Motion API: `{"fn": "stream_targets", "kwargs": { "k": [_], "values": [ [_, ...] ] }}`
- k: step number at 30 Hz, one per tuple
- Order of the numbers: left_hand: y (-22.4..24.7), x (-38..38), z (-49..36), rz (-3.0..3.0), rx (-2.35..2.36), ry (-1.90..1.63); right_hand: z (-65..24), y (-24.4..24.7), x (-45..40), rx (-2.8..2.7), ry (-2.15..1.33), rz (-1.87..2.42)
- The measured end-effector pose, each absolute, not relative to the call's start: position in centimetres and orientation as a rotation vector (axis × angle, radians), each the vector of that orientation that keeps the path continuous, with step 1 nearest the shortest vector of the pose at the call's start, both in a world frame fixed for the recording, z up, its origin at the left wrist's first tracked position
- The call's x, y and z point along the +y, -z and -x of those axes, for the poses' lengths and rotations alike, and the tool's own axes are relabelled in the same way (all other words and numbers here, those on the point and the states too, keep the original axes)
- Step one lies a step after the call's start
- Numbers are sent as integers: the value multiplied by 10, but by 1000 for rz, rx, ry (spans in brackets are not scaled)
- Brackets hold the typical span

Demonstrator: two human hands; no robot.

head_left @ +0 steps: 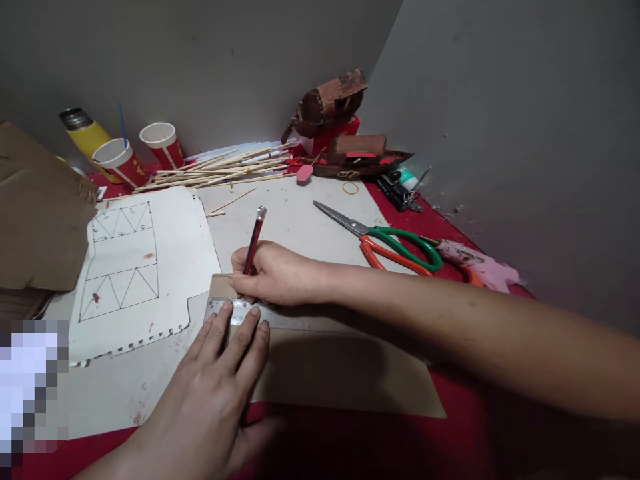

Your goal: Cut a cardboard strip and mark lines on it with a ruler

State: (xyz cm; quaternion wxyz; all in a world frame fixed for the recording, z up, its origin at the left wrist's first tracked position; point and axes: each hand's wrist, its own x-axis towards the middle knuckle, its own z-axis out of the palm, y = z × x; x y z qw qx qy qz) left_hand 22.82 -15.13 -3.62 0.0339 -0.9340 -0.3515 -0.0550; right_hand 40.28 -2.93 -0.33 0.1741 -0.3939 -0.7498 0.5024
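My right hand (273,273) is closed round a red and black pencil (254,241), its point hidden behind the fingers. Below it lies a metal ruler (295,321) across a piece of brown cardboard (340,373). My left hand (225,367) is spread flat, fingertips pressing on the ruler near its left end, thumb apart. To the left is a sheet of paper (185,267) with triangle patterns drawn in ruled lines. My right forearm passes over the cardboard's right part.
Green and orange handled scissors (370,233) lie beyond my right forearm. Thin wooden sticks (225,167), two paper cups (163,143), a yellow bottle (83,133) and a brown model boat (357,157) stand along the back. A cardboard box (40,213) rises at left.
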Motion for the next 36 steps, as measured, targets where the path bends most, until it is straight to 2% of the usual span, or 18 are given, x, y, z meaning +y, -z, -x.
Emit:
{"fn": "stream_targets", "kwargs": {
  "k": [16,36],
  "values": [
    [38,-152,-225,2840,-1051,175,-413,-1,-34,-2247,-1245,1109],
    [36,-149,-228,2797,-981,195,-442,-12,-45,-2266,-1222,1284]
  ]
}}
